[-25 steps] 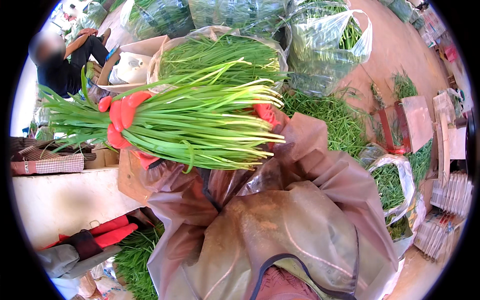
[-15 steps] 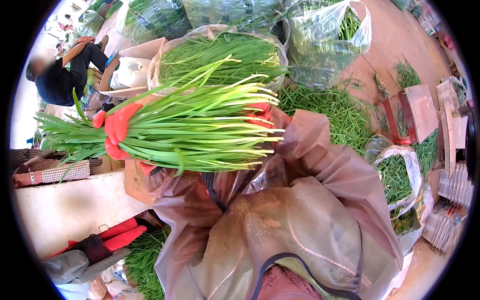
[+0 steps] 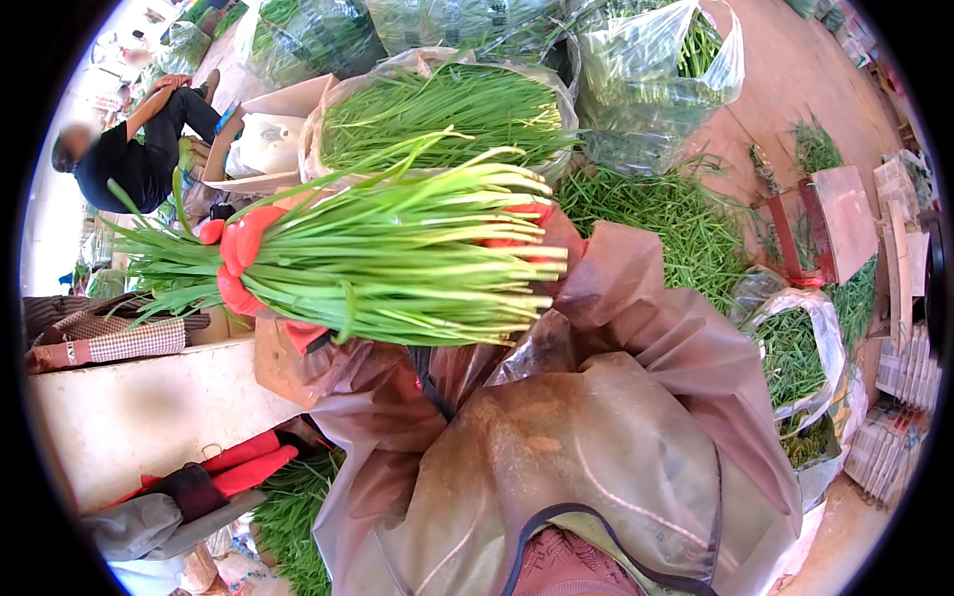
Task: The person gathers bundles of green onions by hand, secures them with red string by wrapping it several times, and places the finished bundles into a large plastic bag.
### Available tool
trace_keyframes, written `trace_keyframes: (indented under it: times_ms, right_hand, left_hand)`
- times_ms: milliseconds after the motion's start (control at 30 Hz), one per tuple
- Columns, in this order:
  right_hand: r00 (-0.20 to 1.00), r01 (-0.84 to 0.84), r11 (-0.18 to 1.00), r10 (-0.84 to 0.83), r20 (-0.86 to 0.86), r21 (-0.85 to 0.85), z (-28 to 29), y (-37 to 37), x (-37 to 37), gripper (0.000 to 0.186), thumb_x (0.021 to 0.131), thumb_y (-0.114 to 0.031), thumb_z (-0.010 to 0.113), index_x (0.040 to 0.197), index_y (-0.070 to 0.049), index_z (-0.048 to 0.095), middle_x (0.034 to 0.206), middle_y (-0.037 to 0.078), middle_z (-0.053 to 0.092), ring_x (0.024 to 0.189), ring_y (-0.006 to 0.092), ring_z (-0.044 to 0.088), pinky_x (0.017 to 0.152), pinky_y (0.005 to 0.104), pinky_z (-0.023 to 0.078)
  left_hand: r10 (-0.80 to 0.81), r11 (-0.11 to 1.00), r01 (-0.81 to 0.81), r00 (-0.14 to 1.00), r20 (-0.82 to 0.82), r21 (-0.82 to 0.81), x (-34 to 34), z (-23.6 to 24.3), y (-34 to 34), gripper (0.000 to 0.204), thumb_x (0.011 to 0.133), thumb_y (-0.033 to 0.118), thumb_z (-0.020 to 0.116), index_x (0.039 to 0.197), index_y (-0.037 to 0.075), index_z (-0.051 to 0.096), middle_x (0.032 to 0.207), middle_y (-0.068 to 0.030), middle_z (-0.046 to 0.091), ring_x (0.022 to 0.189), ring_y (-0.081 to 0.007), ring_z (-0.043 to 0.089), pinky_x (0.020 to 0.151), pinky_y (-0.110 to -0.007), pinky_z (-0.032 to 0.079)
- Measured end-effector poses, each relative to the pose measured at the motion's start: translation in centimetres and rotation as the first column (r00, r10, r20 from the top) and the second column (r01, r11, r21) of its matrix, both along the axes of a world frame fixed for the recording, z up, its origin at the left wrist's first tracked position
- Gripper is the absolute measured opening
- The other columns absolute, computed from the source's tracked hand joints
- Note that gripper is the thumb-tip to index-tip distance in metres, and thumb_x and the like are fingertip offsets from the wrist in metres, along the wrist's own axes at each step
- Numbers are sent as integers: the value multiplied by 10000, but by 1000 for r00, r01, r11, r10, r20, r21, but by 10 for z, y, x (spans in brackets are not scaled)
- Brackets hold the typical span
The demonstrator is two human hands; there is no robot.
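A thick bunch of garlic chives (image 3: 397, 253) lies sideways in front of my chest, leafy tips to the left and pale cut ends to the right. My left hand (image 3: 241, 256), in a red glove, is closed around the leafy part. Behind the pale ends is my right hand (image 3: 522, 226), also red-gloved; the stems cover most of it and its fingers are hidden. Under the bunch, a translucent brownish plastic apron (image 3: 556, 427) and sleeves cover my body and arms.
Beyond the bunch stands a plastic-lined container of chives (image 3: 447, 109), beside a cardboard box (image 3: 288, 99). Loose greens (image 3: 666, 228) lie on the floor at right, near an open plastic bag (image 3: 830, 343). A pale ledge (image 3: 149, 402) is at left. A person (image 3: 119, 164) sits far left.
The bunch's leafy end and my left hand have shifted slightly right. The leaf tips at left hang differently. My right hand stays behind the pale ends.
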State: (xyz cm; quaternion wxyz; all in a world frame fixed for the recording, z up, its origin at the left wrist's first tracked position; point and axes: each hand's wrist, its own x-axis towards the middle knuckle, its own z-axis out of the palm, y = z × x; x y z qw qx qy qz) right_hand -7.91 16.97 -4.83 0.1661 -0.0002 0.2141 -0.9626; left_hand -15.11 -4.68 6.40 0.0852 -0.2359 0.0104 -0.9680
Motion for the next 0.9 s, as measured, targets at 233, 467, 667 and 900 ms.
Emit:
trace_keyframes:
  times_ms: [233,467,667,900]
  right_hand:
    - [997,77,703,-65,-43,707,-27,66,13,211,774,-4,490,951,99,540,834,143,594,706,129,549,648,219,443]
    - [982,-25,950,81,-169,311,3,36,16,334,832,-81,449,1154,3,422,1100,109,498,995,158,478,850,274,384]
    - [949,-271,936,220,-225,-226,-17,20,-3,287,790,-138,529,1050,-17,498,977,80,551,889,162,530,744,277,446]
    - [997,-2,1000,1,-71,-20,-11,22,9,355,781,-112,528,1091,42,449,1016,147,542,899,216,542,756,320,458]
  left_hand:
    - [-150,973,167,982,-112,161,-5,-3,-2,388,584,59,580,941,52,429,577,56,428,527,-67,441,633,-195,390]
    - [-250,955,277,944,-214,106,-19,-15,-17,352,630,37,536,964,43,424,587,55,439,526,-67,446,666,-205,394]
    - [-137,990,140,980,-144,8,11,2,19,322,670,50,499,979,55,408,609,48,430,576,-81,441,712,-239,378]
    - [-87,967,105,992,89,-231,-3,-9,7,279,703,81,516,968,66,431,678,38,425,684,-95,423,738,-245,372]
